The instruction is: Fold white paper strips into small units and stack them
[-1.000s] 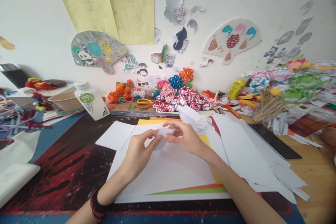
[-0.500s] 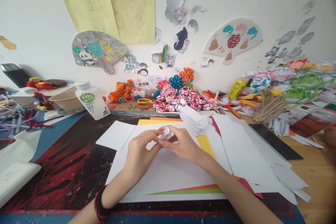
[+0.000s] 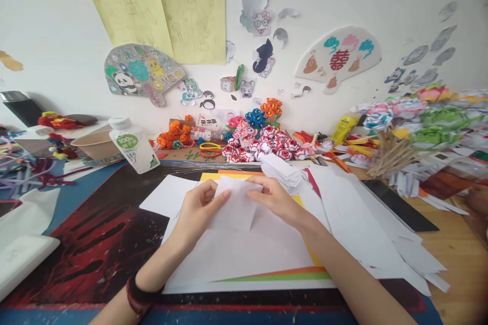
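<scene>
A small white sheet of paper (image 3: 234,210) is spread out between my hands, tilted above the larger white sheets (image 3: 247,259) on the table. My left hand (image 3: 200,208) pinches its left edge, thumb on the near face and the other fingers curled behind. On the right side, my right hand (image 3: 272,198) grips the same sheet between thumb and fingers. Another white sheet (image 3: 165,195) lies to the left of my left hand. Just beyond my right hand rests a stack of folded white papers (image 3: 282,172).
Paper flowers (image 3: 267,144) line the wall side. A white bottle (image 3: 133,147) stands at back left. White paper sheets (image 3: 358,213) and a dark flat slab (image 3: 400,205) lie to the right, near wooden sticks (image 3: 396,155). A white case (image 3: 26,264) sits at front left.
The paper was bunched small between my fingertips; now it is opened out flat and hangs toward me. My hands have moved slightly apart.
</scene>
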`<act>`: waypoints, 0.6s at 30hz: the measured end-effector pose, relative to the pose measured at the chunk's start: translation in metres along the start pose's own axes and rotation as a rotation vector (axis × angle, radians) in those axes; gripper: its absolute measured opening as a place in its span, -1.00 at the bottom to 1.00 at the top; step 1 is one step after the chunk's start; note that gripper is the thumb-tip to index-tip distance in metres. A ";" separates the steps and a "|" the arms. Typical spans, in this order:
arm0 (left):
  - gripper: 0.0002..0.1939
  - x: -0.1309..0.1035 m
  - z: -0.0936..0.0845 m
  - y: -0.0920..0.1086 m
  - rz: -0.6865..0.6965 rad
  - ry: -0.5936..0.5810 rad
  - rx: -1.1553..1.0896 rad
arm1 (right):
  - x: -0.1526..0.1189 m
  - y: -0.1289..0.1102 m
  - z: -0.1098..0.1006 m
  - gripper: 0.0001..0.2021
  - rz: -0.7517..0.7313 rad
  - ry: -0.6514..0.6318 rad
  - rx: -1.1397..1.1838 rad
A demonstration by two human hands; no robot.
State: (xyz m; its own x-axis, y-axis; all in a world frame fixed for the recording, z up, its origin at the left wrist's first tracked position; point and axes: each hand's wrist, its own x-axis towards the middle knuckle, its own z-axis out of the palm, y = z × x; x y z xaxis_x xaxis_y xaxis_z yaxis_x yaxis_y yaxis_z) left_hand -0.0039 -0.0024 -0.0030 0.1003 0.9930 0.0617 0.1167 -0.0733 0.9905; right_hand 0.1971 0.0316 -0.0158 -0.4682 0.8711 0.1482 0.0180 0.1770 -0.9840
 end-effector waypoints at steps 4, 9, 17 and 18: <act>-0.67 -0.001 0.001 0.003 -0.152 -0.095 -0.169 | -0.001 -0.001 -0.002 -0.76 0.068 -0.111 0.170; -0.67 -0.002 0.002 0.006 -0.176 -0.177 -0.273 | -0.003 -0.007 -0.001 -0.77 0.101 -0.131 0.180; -0.74 0.000 0.001 0.007 -0.151 -0.177 -0.140 | -0.004 -0.011 0.000 -0.77 0.041 -0.156 0.004; -0.74 0.000 0.001 0.006 -0.149 -0.175 -0.121 | -0.004 -0.010 0.000 -0.77 0.044 -0.168 0.009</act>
State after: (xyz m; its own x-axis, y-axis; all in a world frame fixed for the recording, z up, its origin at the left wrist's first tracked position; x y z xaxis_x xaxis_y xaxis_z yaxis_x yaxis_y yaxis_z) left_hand -0.0019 -0.0035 0.0032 0.2612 0.9603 -0.0978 0.0249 0.0945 0.9952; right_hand 0.1986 0.0262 -0.0061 -0.6080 0.7891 0.0876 0.0336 0.1358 -0.9902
